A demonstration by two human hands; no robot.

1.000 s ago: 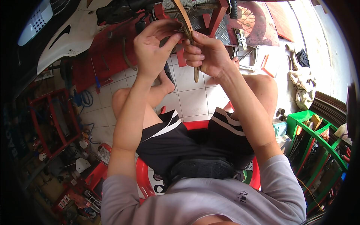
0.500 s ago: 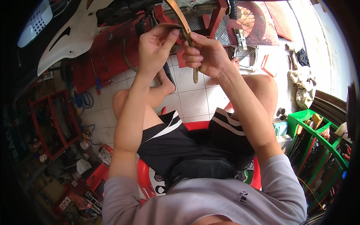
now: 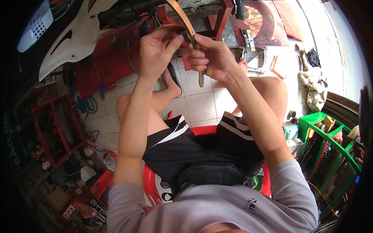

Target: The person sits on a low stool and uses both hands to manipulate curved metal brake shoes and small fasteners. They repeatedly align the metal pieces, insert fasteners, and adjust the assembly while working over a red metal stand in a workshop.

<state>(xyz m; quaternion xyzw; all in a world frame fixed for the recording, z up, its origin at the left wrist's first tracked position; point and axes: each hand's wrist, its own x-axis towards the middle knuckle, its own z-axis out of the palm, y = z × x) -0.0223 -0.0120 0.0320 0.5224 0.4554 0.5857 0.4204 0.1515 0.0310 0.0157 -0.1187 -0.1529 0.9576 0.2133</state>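
Note:
A brown leather belt (image 3: 181, 14) arches up from between my hands, its strap curving away past the upper edge. My left hand (image 3: 156, 53) pinches one part of it between thumb and fingers, where a darker stretch bends over the fingertips. Close beside it, my right hand (image 3: 213, 56) is closed round the other part, thumb on top and fingers curled. From under the right fingers a narrow belt end hangs down over the white floor tiles. Where the two parts meet, the fingertips hide the details.
Ahead lies a red lift platform (image 3: 91, 70) with a white scooter panel (image 3: 74, 44) at left and a screwdriver (image 3: 101, 87) on its edge. A green tool rack (image 3: 311, 120) stands at right, a red metal frame (image 3: 58, 128) at left. I sit on a red chair (image 3: 149, 186).
Both hands have shifted very slightly left with the belt. Their grip on it looks the same.

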